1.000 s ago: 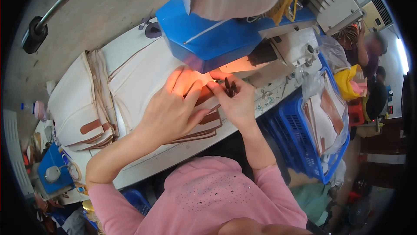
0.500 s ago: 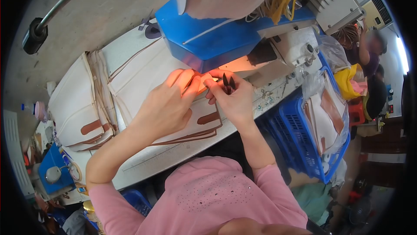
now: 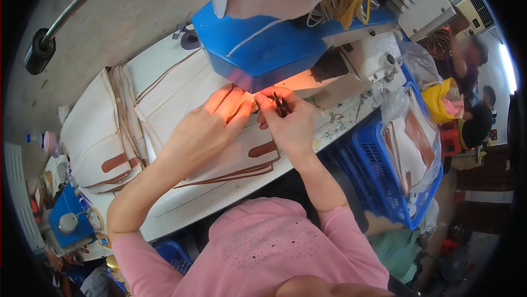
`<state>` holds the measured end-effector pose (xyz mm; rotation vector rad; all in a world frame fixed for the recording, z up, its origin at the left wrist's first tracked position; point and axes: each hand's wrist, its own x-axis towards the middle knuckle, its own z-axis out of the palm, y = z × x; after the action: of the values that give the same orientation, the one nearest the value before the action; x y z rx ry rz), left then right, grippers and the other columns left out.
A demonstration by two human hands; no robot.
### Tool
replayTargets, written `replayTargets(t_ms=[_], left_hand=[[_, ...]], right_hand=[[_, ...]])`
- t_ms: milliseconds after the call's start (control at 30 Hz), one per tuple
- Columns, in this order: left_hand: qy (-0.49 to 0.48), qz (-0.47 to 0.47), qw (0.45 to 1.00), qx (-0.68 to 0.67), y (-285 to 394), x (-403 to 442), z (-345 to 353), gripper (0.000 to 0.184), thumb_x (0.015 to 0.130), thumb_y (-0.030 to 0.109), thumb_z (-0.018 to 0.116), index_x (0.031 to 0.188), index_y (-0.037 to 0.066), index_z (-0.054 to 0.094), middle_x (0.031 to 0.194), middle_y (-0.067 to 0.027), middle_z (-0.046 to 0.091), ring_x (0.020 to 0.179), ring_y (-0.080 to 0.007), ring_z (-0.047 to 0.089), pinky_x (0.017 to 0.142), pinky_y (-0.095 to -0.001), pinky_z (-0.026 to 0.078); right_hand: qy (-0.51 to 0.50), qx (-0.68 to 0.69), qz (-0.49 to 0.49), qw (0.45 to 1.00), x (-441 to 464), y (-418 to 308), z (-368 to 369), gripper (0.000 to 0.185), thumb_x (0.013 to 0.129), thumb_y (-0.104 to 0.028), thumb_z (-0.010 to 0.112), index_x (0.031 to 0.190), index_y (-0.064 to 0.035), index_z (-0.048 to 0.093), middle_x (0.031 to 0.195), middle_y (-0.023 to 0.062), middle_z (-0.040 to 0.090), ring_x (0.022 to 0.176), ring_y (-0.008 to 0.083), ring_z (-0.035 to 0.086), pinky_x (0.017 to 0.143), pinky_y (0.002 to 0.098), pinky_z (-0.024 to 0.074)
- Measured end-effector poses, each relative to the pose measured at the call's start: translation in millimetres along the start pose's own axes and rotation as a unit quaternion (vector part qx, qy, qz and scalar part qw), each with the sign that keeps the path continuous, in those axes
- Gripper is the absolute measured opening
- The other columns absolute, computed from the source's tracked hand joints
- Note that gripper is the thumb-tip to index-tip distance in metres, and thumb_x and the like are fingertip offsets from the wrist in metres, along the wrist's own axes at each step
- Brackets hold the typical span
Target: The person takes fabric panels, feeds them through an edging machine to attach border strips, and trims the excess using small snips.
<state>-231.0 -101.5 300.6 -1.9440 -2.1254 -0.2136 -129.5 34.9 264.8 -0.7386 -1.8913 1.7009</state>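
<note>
Head view: dark snips [image 3: 281,106] within right hand [image 3: 292,125], thumb pressed to fingers; left hand [image 3: 206,128] alongside, fingers bent.

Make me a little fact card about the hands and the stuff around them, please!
Left hand: left hand over pale pieces, fingertips glowing orange
Right hand: right hand holding dark snips, blades showing; its fingertips are close to the left ones
Machine: blue machine cover just beyond the fingers
Table: white table under the pale pieces
Beside the table: blue basket with white and brown pieces
Hard to see: what the fingertips touch
</note>
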Motion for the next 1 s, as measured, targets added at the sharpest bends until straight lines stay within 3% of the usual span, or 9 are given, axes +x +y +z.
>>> replayTargets(t_ms=[67, 267, 467, 633, 733, 1000], left_hand=[[0.006, 0.007, 1.0, 0.013, -2.1, -0.7, 2.4, 0.034, 0.076, 0.007, 0.054, 0.11, 0.0, 0.053, 0.114, -0.013, 0.054, 0.11, -0.0244, 0.053, 0.065, -0.0265, 0.055], [0.029, 0.006, 0.999, 0.021, -7.0, -0.8, 9.3, 0.035, 0.075, 0.008, 0.057, 0.11, 0.002, 0.054, 0.109, -0.0098, 0.055, 0.105, -0.0229, 0.056, 0.061, -0.025, 0.054], [0.03, 0.005, 0.999, 0.023, -10.7, -0.6, 10.2, 0.034, 0.074, 0.009, 0.058, 0.107, 0.003, 0.054, 0.106, -0.0079, 0.056, 0.102, -0.0211, 0.057, 0.059, -0.025, 0.053], [0.022, 0.001, 1.0, 0.015, -12.7, -0.7, 10.9, 0.032, 0.074, 0.009, 0.058, 0.105, 0.002, 0.055, 0.107, -0.009, 0.056, 0.103, -0.0216, 0.057, 0.059, -0.0257, 0.054], [0.041, -0.032, 0.998, -0.019, -12.1, 2.0, 11.5, 0.035, 0.075, 0.008, 0.056, 0.11, 0.007, 0.058, 0.096, -0.006, 0.057, 0.087, -0.0238, 0.058, 0.063, -0.0316, 0.052], [0.022, -0.044, 0.998, -0.034, -13.2, 3.1, 8.8, 0.034, 0.074, 0.007, 0.056, 0.108, 0.008, 0.059, 0.094, -0.0065, 0.056, 0.086, -0.0248, 0.058, 0.064, -0.0329, 0.052]], right_hand=[[0.002, -0.016, -0.014, 1.0, 0.0, 3.2, -0.4, 0.017, 0.084, -0.011, 0.064, 0.097, -0.0008, 0.065, 0.063, 0.0036, 0.061, 0.051, 0.0066, 0.054, 0.049, 0.0217, 0.0424], [-0.009, -0.151, -0.255, 0.955, -4.7, 10.3, -3.8, 0.02, 0.079, -0.007, 0.067, 0.099, -0.0063, 0.064, 0.068, 0.0092, 0.063, 0.05, 0.0148, 0.058, 0.048, 0.027, 0.0452], [0.011, -0.219, -0.338, 0.915, -1.1, 24.2, -2.0, 0.023, 0.079, -0.011, 0.067, 0.102, -0.0107, 0.063, 0.064, 0.0076, 0.061, 0.051, 0.0228, 0.059, 0.047, 0.0318, 0.0449], [0.002, -0.252, -0.344, 0.904, -0.4, 22.8, -2.6, 0.023, 0.08, -0.014, 0.066, 0.103, -0.0101, 0.063, 0.062, 0.0069, 0.06, 0.051, 0.023, 0.058, 0.046, 0.0326, 0.0437], [0.0, -0.265, -0.348, 0.899, -0.4, 22.0, -3.0, 0.023, 0.081, -0.014, 0.065, 0.103, -0.0096, 0.063, 0.062, 0.0068, 0.06, 0.051, 0.0232, 0.059, 0.046, 0.0326, 0.0439], [-0.007, -0.289, -0.347, 0.892, -1.4, 17.2, -4.0, 0.023, 0.082, -0.015, 0.064, 0.104, -0.0091, 0.063, 0.061, 0.0069, 0.06, 0.052, 0.0236, 0.059, 0.047, 0.0325, 0.0442]])
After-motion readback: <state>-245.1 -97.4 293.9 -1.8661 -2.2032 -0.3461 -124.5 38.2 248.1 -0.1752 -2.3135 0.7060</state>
